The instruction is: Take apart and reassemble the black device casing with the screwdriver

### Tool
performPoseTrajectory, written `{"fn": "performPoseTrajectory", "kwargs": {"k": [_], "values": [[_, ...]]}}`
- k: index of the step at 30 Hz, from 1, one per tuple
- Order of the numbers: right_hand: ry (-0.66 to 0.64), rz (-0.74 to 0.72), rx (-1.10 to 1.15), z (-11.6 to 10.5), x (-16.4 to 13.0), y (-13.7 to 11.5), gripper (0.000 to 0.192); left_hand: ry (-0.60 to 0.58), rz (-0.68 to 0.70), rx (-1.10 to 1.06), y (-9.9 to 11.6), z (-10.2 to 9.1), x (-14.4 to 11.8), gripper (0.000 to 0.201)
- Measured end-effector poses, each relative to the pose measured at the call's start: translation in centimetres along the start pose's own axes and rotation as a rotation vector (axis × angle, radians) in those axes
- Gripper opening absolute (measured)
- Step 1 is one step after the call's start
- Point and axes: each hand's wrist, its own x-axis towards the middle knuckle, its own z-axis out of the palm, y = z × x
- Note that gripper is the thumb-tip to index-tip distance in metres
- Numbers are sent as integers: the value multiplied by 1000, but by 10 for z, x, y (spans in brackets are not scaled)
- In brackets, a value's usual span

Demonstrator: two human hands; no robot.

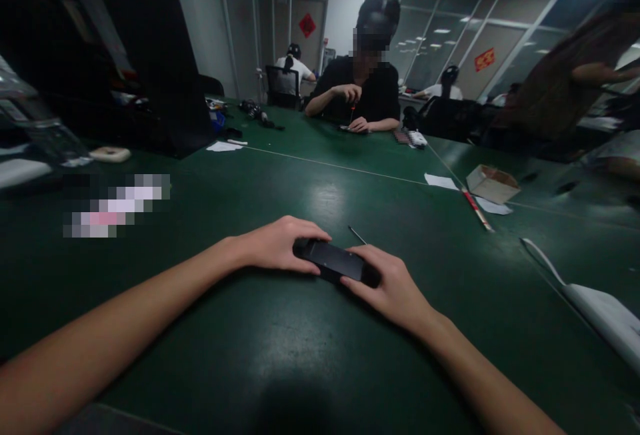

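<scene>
Green table point(280, 355) bears a dark phone point(334, 261), ends hidden under gripping left hand point(277, 245) and right hand point(393, 285).

Black phone point(334, 260), prob. face-up, flat

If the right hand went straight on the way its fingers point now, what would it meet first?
The right hand points up-left along the black phone it grips, so it would probably meet the left hand holding the phone's other end.

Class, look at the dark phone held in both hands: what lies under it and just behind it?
Under the phone is the green table; the contact patch is hidden. Behind it lies a thin metal pin. Left hand and right hand cover its ends.
</scene>
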Motion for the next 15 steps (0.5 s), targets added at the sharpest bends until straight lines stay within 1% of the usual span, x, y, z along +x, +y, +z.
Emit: {"fn": "performPoseTrajectory", "kwargs": {"k": [2, 5, 7, 9, 11, 12, 14, 15], "values": [[0, 3, 4, 0, 0, 1, 33, -15, -6, -20, 0, -3, 1, 50], [10, 5, 2, 1, 0, 3, 34, 15, -1, -52, 0, -2, 2, 46], [28, 30, -3, 2, -1, 5, 41, 31, 0, -51, 1, 1, 2, 45], [34, 80, -2, 3, -1, 7, 54, 59, -8, -55, 2, 2, 2, 44], [20, 117, 10, 5, -1, 8, 62, 123, -46, -78, 4, 3, 3, 43], [10, 123, 18, 6, -1, 9, 61, 163, -70, -94, 6, 3, 3, 43], [-6, 118, 41, 6, 1, 8, 53, 245, -96, -114, 9, 1, 3, 41], [-7, 114, 54, 6, 1, 8, 49, 281, -87, -107, 10, 0, 3, 40]]}}
